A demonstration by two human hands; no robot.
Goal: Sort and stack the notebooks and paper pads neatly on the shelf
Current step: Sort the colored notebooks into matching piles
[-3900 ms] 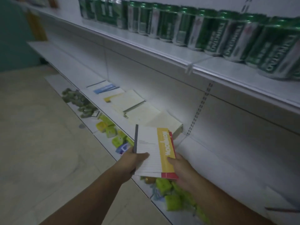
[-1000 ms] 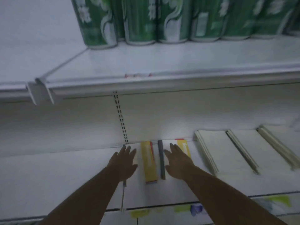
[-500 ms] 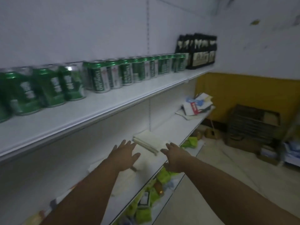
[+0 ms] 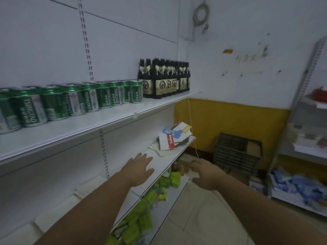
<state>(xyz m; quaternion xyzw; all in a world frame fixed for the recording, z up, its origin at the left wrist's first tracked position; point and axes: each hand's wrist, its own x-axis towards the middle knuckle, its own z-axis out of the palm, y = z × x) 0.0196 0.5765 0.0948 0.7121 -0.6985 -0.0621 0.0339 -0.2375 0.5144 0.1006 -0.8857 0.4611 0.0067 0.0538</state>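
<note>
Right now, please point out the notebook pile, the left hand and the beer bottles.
notebook pile [image 4: 170, 141], head view, top notebook's red band
left hand [image 4: 139, 169], head view, its back
beer bottles [image 4: 160, 85], head view, a front label

Loose notebooks [image 4: 172, 139] are lying in a tilted, untidy heap at the far end of the shelf [image 4: 166, 161]; pale pads [image 4: 58, 209] are lying flat nearer.

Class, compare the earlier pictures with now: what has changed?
Both hands let go of the yellow-banded notebook, now out of view. The left hand and right hand, empty, reach toward the untidy notebook pile at the shelf's far end. Green cans stay on the upper shelf.
</note>
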